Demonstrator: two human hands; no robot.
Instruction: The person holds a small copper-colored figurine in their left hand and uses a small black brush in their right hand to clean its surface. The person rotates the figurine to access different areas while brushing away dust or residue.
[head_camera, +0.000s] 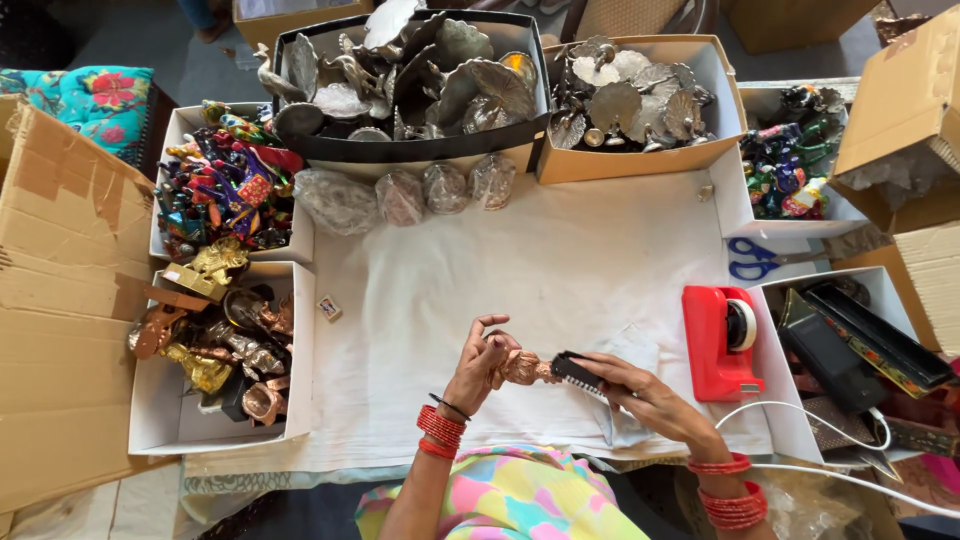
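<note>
A white cloth (520, 280) covers the table. On it, right of centre, stands a red tape dispenser (718, 343) with a white roll. Just above the dispenser lie blue-handled scissors (755, 258). Left of the dispenser, the left hand (482, 368) holds a copper-coloured figurine (523, 368), and the right hand (640, 390) holds a black brush (577, 374); both wrists wear red bangles (440, 432). Far left of the dispenser, a white box (225, 180) holds figures painted red, blue, green and yellow; the white box (215, 350) below it holds gold and copper pieces. Above the cloth, a black box (410, 80) and a tan box (640, 100) hold dull silver-grey ones. The person's clothing is patterned in pink, yellow and turquoise.
</note>
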